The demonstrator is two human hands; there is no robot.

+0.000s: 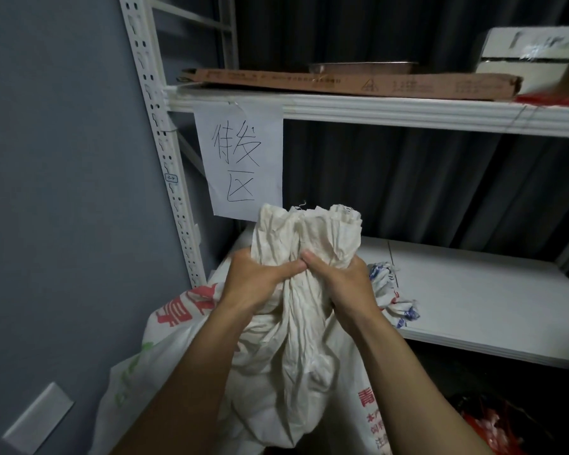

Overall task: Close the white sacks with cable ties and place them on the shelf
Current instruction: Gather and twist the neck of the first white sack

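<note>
white sack (pixel 306 323) neck bunched between left hand (pixel 257 284) and right hand (pixel 345 284)

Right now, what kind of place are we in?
Likely a storeroom or dispatch corner: a white metal rack, a handwritten paper sign hanging from its beam, a flat cardboard box on the upper level, and a white sack gripped at the neck in front.

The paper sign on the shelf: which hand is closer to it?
Left. The left hand grips the sack almost straight below the sign; the right hand grips the same sack farther right, past the sign's edge.
</note>
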